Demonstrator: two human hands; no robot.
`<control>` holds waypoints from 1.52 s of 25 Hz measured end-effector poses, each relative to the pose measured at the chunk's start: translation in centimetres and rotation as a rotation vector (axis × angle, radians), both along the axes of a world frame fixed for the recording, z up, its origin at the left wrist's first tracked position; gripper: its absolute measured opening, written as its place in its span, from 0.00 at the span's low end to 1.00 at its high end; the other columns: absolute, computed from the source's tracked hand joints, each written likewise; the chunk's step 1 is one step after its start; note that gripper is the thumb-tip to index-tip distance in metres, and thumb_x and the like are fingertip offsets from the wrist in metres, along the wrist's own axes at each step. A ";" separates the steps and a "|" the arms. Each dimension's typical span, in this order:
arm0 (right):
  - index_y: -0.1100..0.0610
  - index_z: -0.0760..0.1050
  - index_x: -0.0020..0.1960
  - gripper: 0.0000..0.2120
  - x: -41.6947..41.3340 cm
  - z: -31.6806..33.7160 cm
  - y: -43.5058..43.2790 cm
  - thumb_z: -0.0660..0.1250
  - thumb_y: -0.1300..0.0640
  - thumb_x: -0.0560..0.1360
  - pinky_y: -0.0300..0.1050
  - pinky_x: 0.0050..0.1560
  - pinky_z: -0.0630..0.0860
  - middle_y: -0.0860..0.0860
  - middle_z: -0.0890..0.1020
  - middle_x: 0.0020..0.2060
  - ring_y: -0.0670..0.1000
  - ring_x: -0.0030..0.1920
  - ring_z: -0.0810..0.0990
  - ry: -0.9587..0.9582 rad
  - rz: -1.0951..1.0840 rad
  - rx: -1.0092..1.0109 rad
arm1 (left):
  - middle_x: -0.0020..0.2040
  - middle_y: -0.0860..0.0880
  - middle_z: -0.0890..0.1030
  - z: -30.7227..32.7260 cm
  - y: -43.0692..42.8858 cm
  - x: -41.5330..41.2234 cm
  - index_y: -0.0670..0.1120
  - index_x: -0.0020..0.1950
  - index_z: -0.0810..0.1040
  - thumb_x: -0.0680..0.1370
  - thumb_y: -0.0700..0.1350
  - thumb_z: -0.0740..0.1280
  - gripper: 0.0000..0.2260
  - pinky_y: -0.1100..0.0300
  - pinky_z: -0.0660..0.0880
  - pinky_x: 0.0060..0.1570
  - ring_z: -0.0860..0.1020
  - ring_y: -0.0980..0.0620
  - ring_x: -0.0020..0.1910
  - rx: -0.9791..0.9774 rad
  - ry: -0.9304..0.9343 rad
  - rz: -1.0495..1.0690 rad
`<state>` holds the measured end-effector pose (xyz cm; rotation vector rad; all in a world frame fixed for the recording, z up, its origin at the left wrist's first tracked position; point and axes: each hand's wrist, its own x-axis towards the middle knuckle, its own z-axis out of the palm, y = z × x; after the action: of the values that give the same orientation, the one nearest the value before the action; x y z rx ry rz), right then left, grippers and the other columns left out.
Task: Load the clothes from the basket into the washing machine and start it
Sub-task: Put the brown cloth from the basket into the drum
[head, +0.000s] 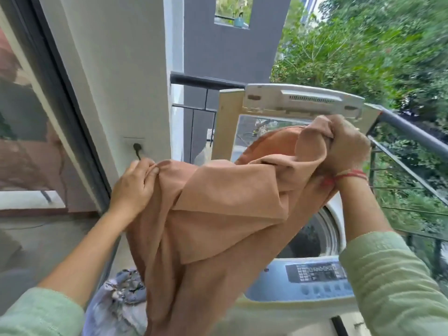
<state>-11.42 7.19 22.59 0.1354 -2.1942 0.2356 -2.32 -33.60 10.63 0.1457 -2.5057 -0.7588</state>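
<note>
Head view: a large rust-orange fabric garment (218,202) hangs spread across the middle of the frame, held up between both hands. The left hand (135,183), centre left, pinches a bunched edge of it between thumb and curled fingers. The right hand (344,144), higher at centre right, has its fingers clenched round a wad of the same cloth; a red thread band (351,175) circles that wrist.

Behind the garment at lower right stands a white top-loading washing machine (286,309) with its grey glass-paned lid (303,100) raised upright. Its drum opening (312,236) shows just right of the hanging cloth, above the pale blue control panel (315,275).

At lower left lies a crumpled blue-grey patterned heap of clothes (123,289), possibly in a basket, though blur hides its container. A black plug (137,147) sits in the white wall, above the left hand.
</note>
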 end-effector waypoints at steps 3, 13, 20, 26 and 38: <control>0.58 0.77 0.52 0.12 -2.9 -7.2 4.3 0.63 0.52 0.75 0.51 0.46 0.76 0.61 0.82 0.50 0.61 0.49 0.80 -1.055 -0.129 0.276 | 0.51 0.43 0.76 -4.4 3.6 -0.5 0.45 0.54 0.74 0.80 0.45 0.59 0.07 0.50 0.72 0.46 0.76 0.40 0.50 0.025 -0.243 -0.119; 0.36 0.38 0.74 0.55 -2.3 -15.4 -8.6 0.76 0.46 0.63 0.55 0.67 0.66 0.48 0.44 0.77 0.51 0.72 0.61 -1.475 0.646 0.206 | 0.74 0.48 0.54 -8.3 6.0 1.5 0.54 0.74 0.56 0.55 0.74 0.66 0.52 0.49 0.58 0.70 0.58 0.48 0.72 0.252 -0.517 -0.110; 0.45 0.73 0.59 0.21 2.3 -20.1 -9.6 0.64 0.58 0.67 0.45 0.53 0.74 0.45 0.79 0.58 0.49 0.56 0.78 -1.039 0.861 0.061 | 0.75 0.53 0.30 -15.8 7.4 7.9 0.61 0.69 0.24 0.46 0.72 0.73 0.70 0.46 0.50 0.74 0.40 0.58 0.74 0.291 -0.582 -0.102; 0.57 0.65 0.35 0.08 0.6 -11.8 -7.2 0.63 0.56 0.66 0.47 0.32 0.65 0.49 0.69 0.31 0.54 0.32 0.67 -0.460 0.714 -0.177 | 0.75 0.39 0.59 -18.3 9.5 5.4 0.54 0.75 0.34 0.55 0.68 0.72 0.62 0.51 0.60 0.71 0.60 0.45 0.73 0.580 -0.448 -0.002; 0.60 0.71 0.51 0.13 -4.0 -8.4 13.1 0.68 0.58 0.69 0.50 0.42 0.72 0.61 0.77 0.51 0.60 0.47 0.76 -0.886 -0.207 0.003 | 0.39 0.50 0.75 -1.4 16.5 -3.9 0.41 0.50 0.71 0.72 0.43 0.53 0.12 0.61 0.61 0.35 0.70 0.54 0.36 0.362 0.305 -0.021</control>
<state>-15.43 20.31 14.17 -0.2449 -3.0593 0.1936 -6.18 -17.11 9.26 0.1191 -2.0703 -1.1466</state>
